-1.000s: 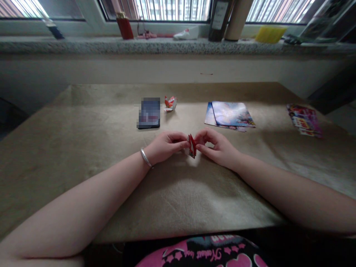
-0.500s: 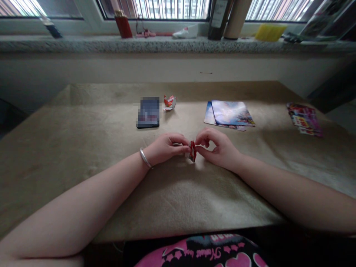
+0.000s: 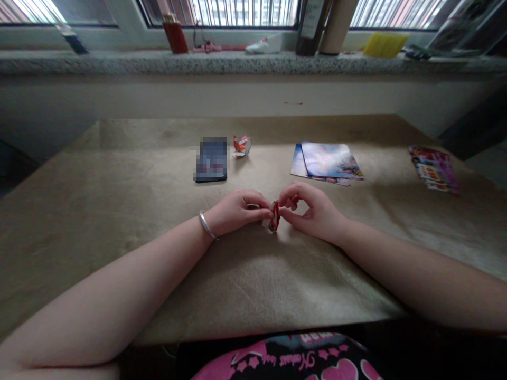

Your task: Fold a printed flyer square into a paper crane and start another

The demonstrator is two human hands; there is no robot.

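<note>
Between my hands, just above the table's middle, is a small folded paper piece (image 3: 274, 220), red and white. My left hand (image 3: 240, 212), with a silver bangle on the wrist, pinches it between thumb and fingers from the left. From the right, my right hand (image 3: 311, 211) pinches its edge with thumb and forefinger, the other fingers curled. Beyond my left hand stands a similar red and white folded paper shape (image 3: 241, 148). Beside that lies a dark phone-like object (image 3: 213, 161), its face pixelated.
Glossy picture sheets (image 3: 330, 160) lie overlapped behind my right hand. Colourful cards or packets (image 3: 433, 169) sit at the table's right side. The brown-covered table (image 3: 130, 206) meets a wall under a granite sill (image 3: 222, 64) holding a red bottle (image 3: 175, 36) and a yellow block (image 3: 385, 45).
The paper piece has turned slightly, with more of its pale left side showing. Both hands keep nearly the same place, and everything else lies as before.
</note>
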